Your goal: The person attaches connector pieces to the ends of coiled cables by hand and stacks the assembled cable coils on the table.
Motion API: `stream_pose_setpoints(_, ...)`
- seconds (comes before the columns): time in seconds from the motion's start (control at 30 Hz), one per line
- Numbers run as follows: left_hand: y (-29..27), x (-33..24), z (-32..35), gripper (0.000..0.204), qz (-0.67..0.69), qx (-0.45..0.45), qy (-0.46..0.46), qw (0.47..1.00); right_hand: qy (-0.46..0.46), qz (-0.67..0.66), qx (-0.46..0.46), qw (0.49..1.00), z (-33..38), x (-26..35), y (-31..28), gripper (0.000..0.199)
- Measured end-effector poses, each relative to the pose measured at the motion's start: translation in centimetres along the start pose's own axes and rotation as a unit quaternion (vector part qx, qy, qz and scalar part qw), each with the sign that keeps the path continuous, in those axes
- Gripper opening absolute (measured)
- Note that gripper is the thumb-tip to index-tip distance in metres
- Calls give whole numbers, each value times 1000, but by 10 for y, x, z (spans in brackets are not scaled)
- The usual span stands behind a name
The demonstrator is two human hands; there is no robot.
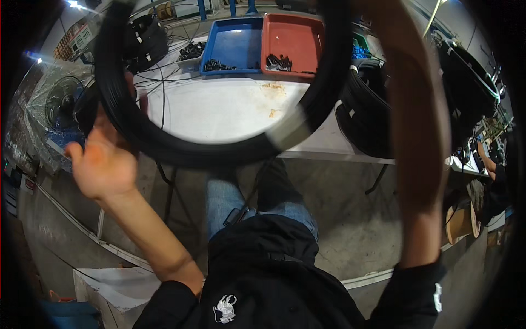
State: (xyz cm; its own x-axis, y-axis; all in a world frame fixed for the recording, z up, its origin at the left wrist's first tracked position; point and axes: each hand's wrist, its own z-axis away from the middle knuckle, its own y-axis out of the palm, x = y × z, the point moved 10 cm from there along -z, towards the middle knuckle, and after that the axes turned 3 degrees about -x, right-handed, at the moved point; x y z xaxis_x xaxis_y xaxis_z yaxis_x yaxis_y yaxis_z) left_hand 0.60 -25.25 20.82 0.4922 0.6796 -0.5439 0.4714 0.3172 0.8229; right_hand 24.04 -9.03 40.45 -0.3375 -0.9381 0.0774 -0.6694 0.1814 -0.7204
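Note:
A large coil of black cable [205, 155] hangs raised in front of me over the near edge of the white table. One pale band of tape [289, 129] wraps its lower right part. My left hand [107, 162] is at the coil's left side, palm turned up and thumb sticking out. Its fingers pass behind the cable, and blurred fingertips show inside the ring. My right arm reaches up along the right side. At the top edge my right hand [375, 10] is beside the coil's upper right, its fingers cut off and blurred.
On the white table [219, 112] sit a blue tray [235, 41] and a red tray [298, 41] with small black parts. More black cable coils [367, 118] lean at the right, others [147, 46] at the back left. A fan [64, 101] stands left; a wooden spool [461, 223] is on the floor.

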Motion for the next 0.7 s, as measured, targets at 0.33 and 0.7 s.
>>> stream_pose_setpoints(0.33,-155,147,-19,67,-95,-8,-224,970,439,-376,40,815,202,-96,212,33)
stream_pose_setpoints(0.7,-105,186,-19,73,-650,126,63,747,542,-383,33,747,280,-143,258,67)
